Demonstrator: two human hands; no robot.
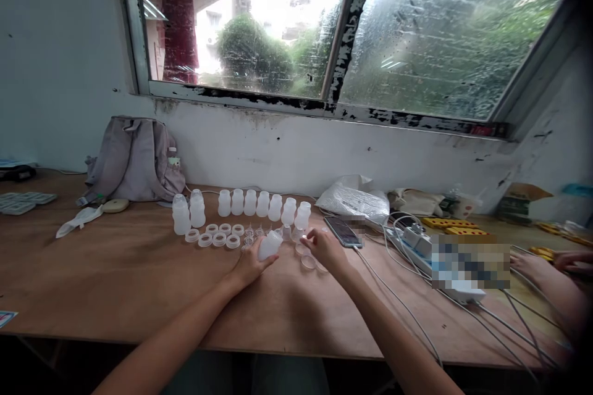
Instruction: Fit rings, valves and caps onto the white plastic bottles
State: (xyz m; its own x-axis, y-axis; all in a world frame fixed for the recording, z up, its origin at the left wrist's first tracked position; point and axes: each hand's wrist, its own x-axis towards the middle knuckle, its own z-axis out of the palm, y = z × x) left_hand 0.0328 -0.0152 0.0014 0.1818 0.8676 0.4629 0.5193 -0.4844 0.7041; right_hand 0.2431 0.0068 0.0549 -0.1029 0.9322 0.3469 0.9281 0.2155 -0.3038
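Note:
My left hand [250,265] is wrapped round a frosted white baby bottle [269,246], which is tilted with its neck to the upper right. My right hand [324,248] is pinched just right of that bottle's neck; whatever is between the fingertips is too small to make out. Below the right fingers lie clear round discs [308,263]. Behind both hands stands a row of several uncapped bottles [250,203]. Left of my left hand are white collar rings [219,239] and clear nipples [250,232]. Farther left stand two bottles with domed caps [180,215].
A phone [343,232] with a charging cable lies right of my right hand, beside a power strip [458,287] with trailing cords. A plastic bag [354,199] and a backpack [134,160] rest against the wall. Another person's hands [542,271] are at the far right.

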